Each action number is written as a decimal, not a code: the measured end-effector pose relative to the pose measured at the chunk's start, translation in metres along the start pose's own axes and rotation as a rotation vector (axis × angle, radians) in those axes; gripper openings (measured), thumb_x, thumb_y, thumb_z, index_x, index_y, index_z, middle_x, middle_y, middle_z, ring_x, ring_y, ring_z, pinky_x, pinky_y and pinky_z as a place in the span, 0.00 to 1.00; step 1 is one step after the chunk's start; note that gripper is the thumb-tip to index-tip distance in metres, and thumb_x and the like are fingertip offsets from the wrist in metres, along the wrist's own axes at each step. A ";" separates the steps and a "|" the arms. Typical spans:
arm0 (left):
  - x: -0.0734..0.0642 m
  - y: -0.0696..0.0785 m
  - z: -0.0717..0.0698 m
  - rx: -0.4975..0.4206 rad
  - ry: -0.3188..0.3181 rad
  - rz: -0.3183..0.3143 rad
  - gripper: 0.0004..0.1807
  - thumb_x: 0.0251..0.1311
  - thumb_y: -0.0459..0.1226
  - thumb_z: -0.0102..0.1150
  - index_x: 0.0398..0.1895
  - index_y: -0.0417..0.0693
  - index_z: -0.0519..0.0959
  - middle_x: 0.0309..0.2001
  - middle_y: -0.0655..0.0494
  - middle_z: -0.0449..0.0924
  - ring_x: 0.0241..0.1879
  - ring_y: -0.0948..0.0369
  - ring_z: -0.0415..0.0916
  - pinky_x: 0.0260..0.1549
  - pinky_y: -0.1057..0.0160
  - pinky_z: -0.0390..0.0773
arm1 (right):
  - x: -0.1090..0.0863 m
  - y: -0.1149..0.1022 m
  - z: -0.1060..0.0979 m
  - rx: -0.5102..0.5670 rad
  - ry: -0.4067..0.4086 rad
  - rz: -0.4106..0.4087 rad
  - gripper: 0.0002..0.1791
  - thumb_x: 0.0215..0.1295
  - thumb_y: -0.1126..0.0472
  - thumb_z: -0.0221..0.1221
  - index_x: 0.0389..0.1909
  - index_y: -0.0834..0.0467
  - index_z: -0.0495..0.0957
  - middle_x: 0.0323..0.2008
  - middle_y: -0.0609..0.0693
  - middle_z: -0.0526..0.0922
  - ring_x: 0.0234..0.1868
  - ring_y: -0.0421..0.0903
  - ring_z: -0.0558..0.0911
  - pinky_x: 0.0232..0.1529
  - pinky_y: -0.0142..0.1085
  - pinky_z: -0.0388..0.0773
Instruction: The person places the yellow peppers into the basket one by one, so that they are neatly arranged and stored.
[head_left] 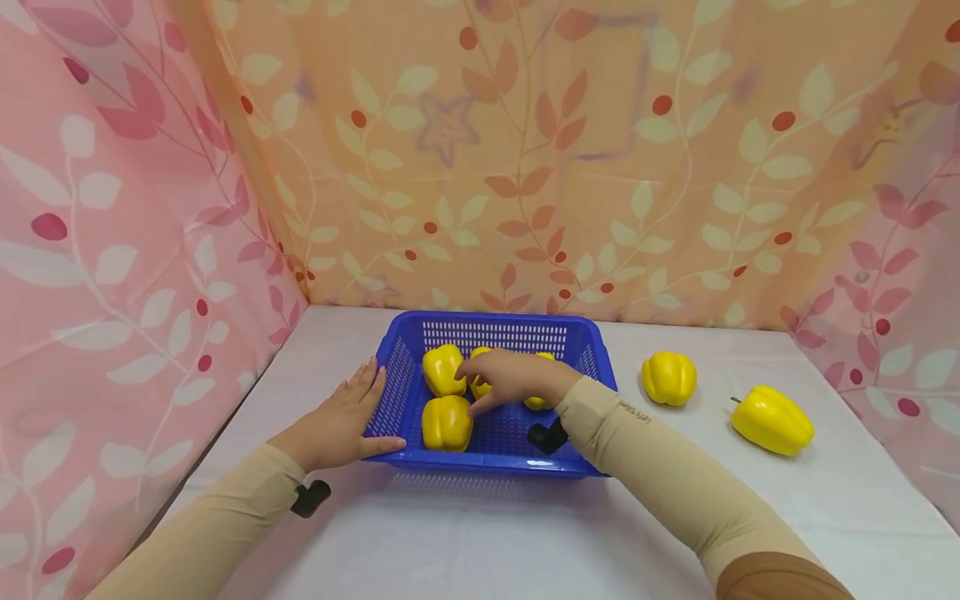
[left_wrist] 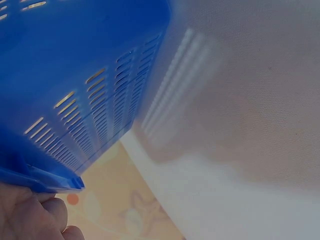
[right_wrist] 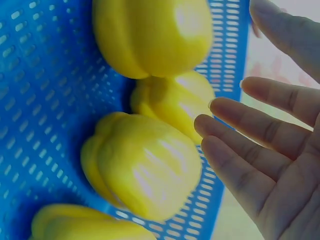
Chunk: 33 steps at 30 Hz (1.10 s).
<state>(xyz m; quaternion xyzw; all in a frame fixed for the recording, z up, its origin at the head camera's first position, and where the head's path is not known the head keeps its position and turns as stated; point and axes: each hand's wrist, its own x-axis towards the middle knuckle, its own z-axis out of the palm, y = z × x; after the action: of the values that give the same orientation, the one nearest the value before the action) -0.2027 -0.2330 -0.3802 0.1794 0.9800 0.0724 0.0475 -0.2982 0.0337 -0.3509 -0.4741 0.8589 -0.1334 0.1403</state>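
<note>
Blue basket: your rectangular slotted blue plastic basket (head_left: 487,461) sits on the white cloth-covered surface (head_left: 480,537), in front of the orange leaf-print curtain (head_left: 480,175).
Basket contents: four glossy yellow bell peppers in view. One back left (head_left: 444,370), one front left (head_left: 447,423) just beside it, one back middle (head_left: 478,388) partly behind your right hand, one further right (head_left: 537,403) partly behind your wrist.
Left hand: your left hand (head_left: 341,425) rests on the basket's left front corner, fingers near straight along the left rim, thumb out along the front rim.
Right hand: your right hand (head_left: 517,377) is over the basket, near the left and middle peppers. Fingers slightly spread, thumb well apart from them, gripping nothing. Can't tell whether the fingertips touch a pepper.
Outside basket: two more on the surface to the right, a rounded yellow pepper (head_left: 669,378) and a longer yellow pepper with green stem (head_left: 772,420), lying on its side.
</note>
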 end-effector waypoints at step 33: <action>0.000 -0.001 0.001 0.004 0.003 0.005 0.59 0.49 0.69 0.47 0.70 0.36 0.40 0.71 0.40 0.31 0.70 0.45 0.32 0.64 0.43 0.43 | -0.091 0.026 -0.045 0.082 0.107 0.108 0.28 0.54 0.46 0.63 0.56 0.51 0.72 0.52 0.45 0.76 0.54 0.46 0.75 0.54 0.42 0.72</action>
<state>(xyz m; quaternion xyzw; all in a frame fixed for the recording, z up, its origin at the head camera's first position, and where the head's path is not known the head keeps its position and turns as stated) -0.2032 -0.2333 -0.3809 0.1820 0.9797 0.0710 0.0455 -0.2881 0.1292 -0.3081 -0.4132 0.8833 -0.1858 0.1202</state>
